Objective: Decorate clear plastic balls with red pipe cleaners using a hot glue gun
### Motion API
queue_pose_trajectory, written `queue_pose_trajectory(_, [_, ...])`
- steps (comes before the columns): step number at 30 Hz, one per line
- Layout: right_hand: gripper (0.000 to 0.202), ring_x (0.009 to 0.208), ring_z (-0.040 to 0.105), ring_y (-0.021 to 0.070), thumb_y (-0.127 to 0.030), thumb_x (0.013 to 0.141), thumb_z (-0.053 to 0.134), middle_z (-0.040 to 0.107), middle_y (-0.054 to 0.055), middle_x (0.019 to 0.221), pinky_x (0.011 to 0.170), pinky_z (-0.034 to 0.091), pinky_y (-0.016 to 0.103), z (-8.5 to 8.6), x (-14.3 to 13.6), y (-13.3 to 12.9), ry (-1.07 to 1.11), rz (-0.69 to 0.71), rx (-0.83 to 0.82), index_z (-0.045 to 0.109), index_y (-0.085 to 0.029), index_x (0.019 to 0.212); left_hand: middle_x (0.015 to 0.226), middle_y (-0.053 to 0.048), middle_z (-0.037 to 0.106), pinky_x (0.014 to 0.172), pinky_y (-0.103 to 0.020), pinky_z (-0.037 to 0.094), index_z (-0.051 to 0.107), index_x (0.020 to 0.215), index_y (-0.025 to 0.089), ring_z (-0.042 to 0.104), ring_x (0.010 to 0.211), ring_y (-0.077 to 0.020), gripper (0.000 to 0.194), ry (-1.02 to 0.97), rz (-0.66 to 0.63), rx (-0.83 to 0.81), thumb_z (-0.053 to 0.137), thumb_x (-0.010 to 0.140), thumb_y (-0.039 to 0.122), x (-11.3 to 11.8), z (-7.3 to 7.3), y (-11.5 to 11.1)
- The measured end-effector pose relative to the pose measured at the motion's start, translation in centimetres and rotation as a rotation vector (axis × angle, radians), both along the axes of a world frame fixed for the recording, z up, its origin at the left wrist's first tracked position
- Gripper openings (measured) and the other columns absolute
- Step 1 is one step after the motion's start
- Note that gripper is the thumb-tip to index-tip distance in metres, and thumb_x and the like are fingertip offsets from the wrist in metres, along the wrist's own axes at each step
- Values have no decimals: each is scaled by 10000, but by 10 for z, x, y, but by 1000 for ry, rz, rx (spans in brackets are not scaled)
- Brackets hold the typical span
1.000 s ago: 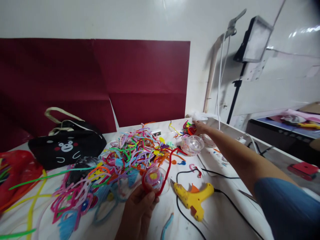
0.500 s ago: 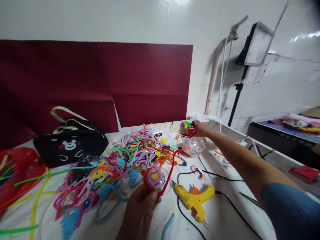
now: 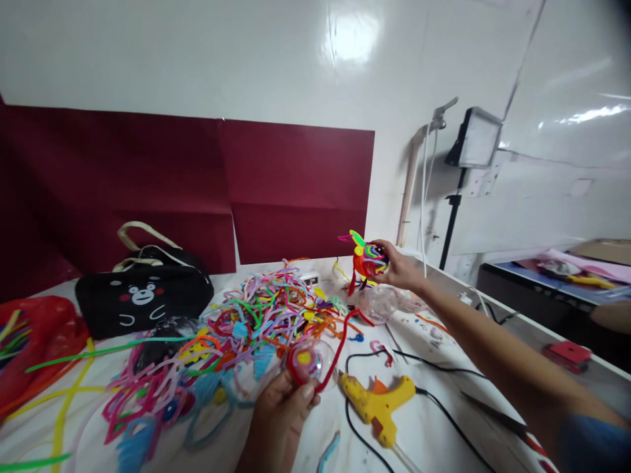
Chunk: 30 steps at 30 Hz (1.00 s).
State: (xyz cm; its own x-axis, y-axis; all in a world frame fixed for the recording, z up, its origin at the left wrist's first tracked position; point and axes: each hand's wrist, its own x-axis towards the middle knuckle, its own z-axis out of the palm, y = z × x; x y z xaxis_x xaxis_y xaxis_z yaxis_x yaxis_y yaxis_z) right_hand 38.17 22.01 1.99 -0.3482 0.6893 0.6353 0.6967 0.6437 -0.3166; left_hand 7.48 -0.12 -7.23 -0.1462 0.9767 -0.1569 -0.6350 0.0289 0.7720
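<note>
My left hand [image 3: 287, 404] pinches a clear plastic ball [image 3: 323, 358] with a coiled pipe-cleaner spiral around a yellow centre on it. From that ball a red pipe cleaner [image 3: 339, 351] runs up and bends over to the right. Farther back, my right hand [image 3: 397, 268] grips a colourful pipe-cleaner fish [image 3: 369, 257], lifted above the table, with yellow, green and pink pieces sticking out at its left. Below it lie more clear plastic balls [image 3: 378, 305]. A yellow hot glue gun [image 3: 377, 401] rests just right of my left hand.
A tangled heap of pipe cleaners [image 3: 276, 302] covers the table's middle and left. Behind it sits a black bag [image 3: 142, 295], with a red plastic bag [image 3: 46, 335] at far left. The glue gun's black cord [image 3: 444, 368] and scissors [image 3: 493, 414] lie at right.
My right hand has raised the pipe-cleaner fish from the back of the table, so it now shows clearly. The left hand still holds the ball. The view has tilted upward slightly.
</note>
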Motion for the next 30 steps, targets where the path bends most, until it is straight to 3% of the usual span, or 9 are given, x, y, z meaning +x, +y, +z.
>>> queue_pose_trajectory(5, [1074, 1415, 565, 372, -508, 776, 807, 484, 157, 1605, 1184, 493, 546, 0, -12, -27, 22, 49, 5, 213, -289, 1644, 734, -47, 748, 687, -237, 563, 797, 752, 158, 685, 710, -156, 392, 39, -58, 41, 1042, 473, 285, -3, -2, -1])
queue_pose_trajectory(9, [1112, 1477, 503, 382, -474, 790, 807, 429, 152, 1655, 1237, 425, 569, -6, -19, -43, 45, 98, 28, 138, -307, 1661, 762, -60, 751, 711, -259, 559, 799, 765, 155, 673, 722, -163, 386, 98, -142, 69, 1039, 509, 317, -8, -5, -2])
queue_pose_trajectory(19, [1007, 1422, 550, 400, -378, 829, 832, 473, 191, 1555, 1170, 499, 585, -17, -32, -67, 59, 320, 212, 235, -283, 1635, 771, -43, 762, 760, -287, 511, 756, 779, 177, 675, 748, -183, 385, 235, -279, 218, 1006, 616, 419, -10, -11, -6])
queue_pose_trajectory(30, [829, 1257, 605, 363, -377, 843, 812, 538, 171, 1367, 1041, 567, 549, -1, -52, -86, -55, 382, 315, 337, -275, 1516, 777, -64, 763, 763, -316, 520, 732, 791, 165, 681, 746, -202, 411, 322, -321, 256, 986, 636, 448, -9, -12, -8])
